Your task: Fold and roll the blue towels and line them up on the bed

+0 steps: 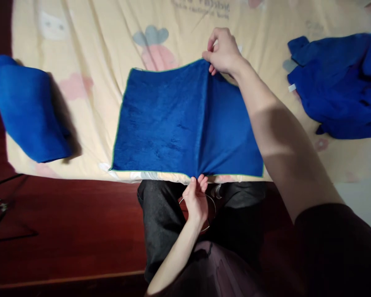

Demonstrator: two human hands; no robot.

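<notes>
The blue cloth (160,123) lies along the front edge of the yellow sheet (95,136), near edge pinched by the left hand (197,200), far edge by the right hand (223,49); sheet leaves room between it and a blue bundle (27,111) leftward, a blue heap (340,86) rightward

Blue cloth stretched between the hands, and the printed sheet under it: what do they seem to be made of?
Blue cloth: probably microfibre, with a soft, matt, napped finish; darker brushed streaks show on its left part, and a thin green trim edges it.
Printed sheet: woven fabric, perhaps cotton, smooth and matt; it creases softly. The exact fibre can't be told.
</notes>
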